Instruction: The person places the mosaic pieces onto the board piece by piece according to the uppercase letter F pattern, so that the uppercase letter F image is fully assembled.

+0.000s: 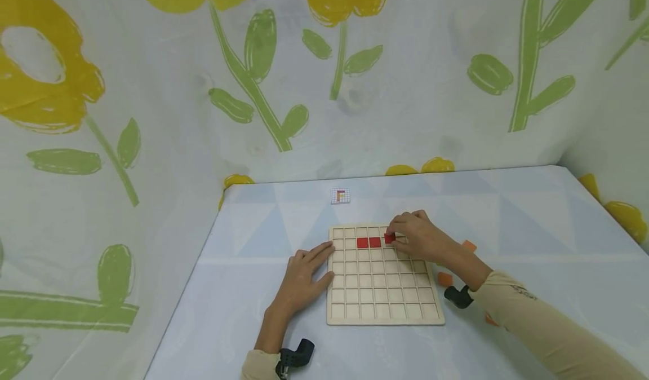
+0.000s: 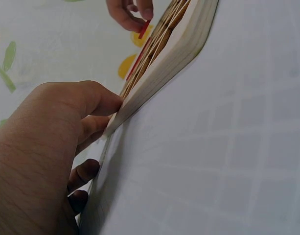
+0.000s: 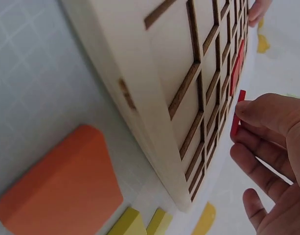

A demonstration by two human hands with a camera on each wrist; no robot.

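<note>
A square wooden grid board (image 1: 385,281) lies on the table, its cells framed by thin raised strips. Two red square tiles (image 1: 368,243) sit side by side in cells of an upper row. Just right of them, my right hand (image 1: 418,236) pinches another red tile (image 3: 238,112) between thumb and fingers, above the board. My left hand (image 1: 303,273) rests at the board's left edge with extended fingers touching it, as the left wrist view also shows.
A small card with a coloured grid pattern (image 1: 341,195) lies behind the board. Orange tiles (image 1: 445,279) lie right of the board, partly hidden by the right arm. Yellow tiles (image 3: 129,223) show in the right wrist view. A flowered cloth (image 1: 395,104) hangs behind the table.
</note>
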